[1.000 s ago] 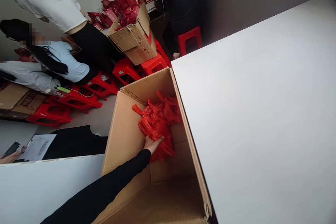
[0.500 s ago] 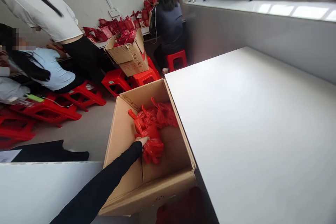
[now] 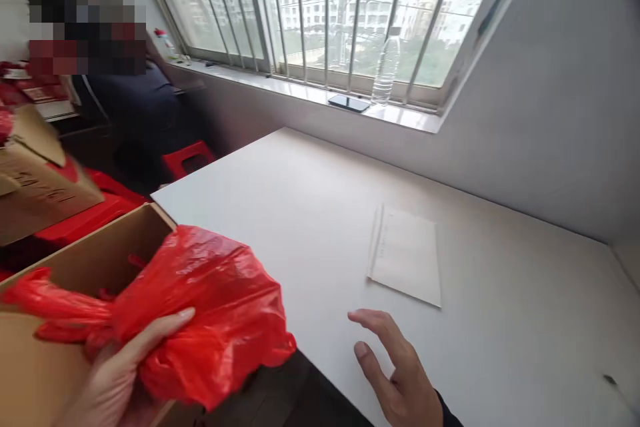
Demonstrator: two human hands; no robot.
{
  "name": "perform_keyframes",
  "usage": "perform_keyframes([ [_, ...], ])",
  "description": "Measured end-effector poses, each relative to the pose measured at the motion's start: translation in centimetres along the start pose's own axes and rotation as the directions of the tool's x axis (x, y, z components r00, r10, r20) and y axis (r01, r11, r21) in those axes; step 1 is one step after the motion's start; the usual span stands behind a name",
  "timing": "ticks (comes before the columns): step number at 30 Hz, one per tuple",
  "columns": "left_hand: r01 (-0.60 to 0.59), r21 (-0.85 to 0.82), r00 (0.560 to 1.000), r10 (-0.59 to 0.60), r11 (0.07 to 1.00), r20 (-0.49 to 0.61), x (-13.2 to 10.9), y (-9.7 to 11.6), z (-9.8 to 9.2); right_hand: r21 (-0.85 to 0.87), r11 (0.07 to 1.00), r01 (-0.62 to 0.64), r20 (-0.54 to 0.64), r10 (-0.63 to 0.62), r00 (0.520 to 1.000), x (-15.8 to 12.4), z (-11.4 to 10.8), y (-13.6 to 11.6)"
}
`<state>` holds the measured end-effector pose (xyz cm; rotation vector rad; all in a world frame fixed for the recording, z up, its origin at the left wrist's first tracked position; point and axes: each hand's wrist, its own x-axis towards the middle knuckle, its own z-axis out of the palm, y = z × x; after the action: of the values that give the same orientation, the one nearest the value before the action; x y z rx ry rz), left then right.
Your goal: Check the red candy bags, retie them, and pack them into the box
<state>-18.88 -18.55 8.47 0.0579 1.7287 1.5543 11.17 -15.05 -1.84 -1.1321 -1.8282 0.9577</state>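
Their left hand (image 3: 125,363) grips a bulging red plastic bag (image 3: 215,307) by the brown cardboard box (image 3: 117,240); long axis sideways, gathered neck left, fat end right (towards the white table (image 3: 300,213)). Right hand (image 3: 403,377): empty, fingers parted.

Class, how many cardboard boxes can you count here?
2: an open cardboard box at lower left, partly behind the red bag in the left hand; another box farther back at the left edge. More may be hidden.

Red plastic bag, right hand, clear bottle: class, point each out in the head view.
Red plastic bag (image 3: 225,300), head view: middle of its bulging side.
Right hand (image 3: 406,377), head view: middle of the hand.
Clear bottle (image 3: 386,72), head view: middle of its body.
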Motion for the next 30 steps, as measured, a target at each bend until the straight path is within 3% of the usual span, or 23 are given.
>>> perform_keyframes([
  [3,0.088,0.044,0.952,-0.097,0.995,0.291,-4.0,-3.3,7.1,0.024,1.000,0.016,-0.090,-0.013,0.996,-0.3,-2.9,-0.9],
  [6,0.119,0.123,0.796,-0.169,0.985,0.581,-6.9,-6.8,12.7,0.056,0.998,0.035,-0.127,-0.027,0.992,-0.5,-5.8,-0.3],
  [9,0.086,0.196,0.634,-0.205,0.977,0.746,-8.3,-9.3,15.7,0.124,0.992,-0.024,-0.214,0.050,0.975,-0.9,-8.3,1.1],
  [12,0.060,0.238,0.559,-0.230,0.970,0.797,-8.4,-10.7,16.4,0.161,0.983,-0.088,-0.336,0.139,0.932,-1.4,-10.0,2.5],
  [14,0.032,0.254,0.563,-0.227,0.967,0.795,-8.1,-11.3,16.3,0.108,0.987,-0.115,-0.346,0.146,0.927,-1.5,-10.5,2.9],
  [17,-0.037,0.278,0.605,-0.200,0.960,0.771,-7.4,-12.0,16.3,-0.001,0.988,-0.153,-0.312,0.145,0.939,-1.0,-10.3,3.2],
  [21,-0.082,0.267,0.648,-0.152,0.960,0.747,-6.7,-11.6,16.0,-0.010,0.987,-0.160,-0.293,0.150,0.944,0.1,-9.9,3.9],
  [25,-0.090,0.195,0.724,-0.071,0.977,0.686,-4.9,-9.0,15.1,0.065,0.989,-0.136,-0.309,0.150,0.939,0.6,-11.0,4.4],
  [30,-0.148,0.112,0.823,0.060,0.983,0.566,-0.5,-4.6,14.9,0.145,0.984,-0.100,-0.303,0.141,0.943,0.9,-13.4,4.2],
])
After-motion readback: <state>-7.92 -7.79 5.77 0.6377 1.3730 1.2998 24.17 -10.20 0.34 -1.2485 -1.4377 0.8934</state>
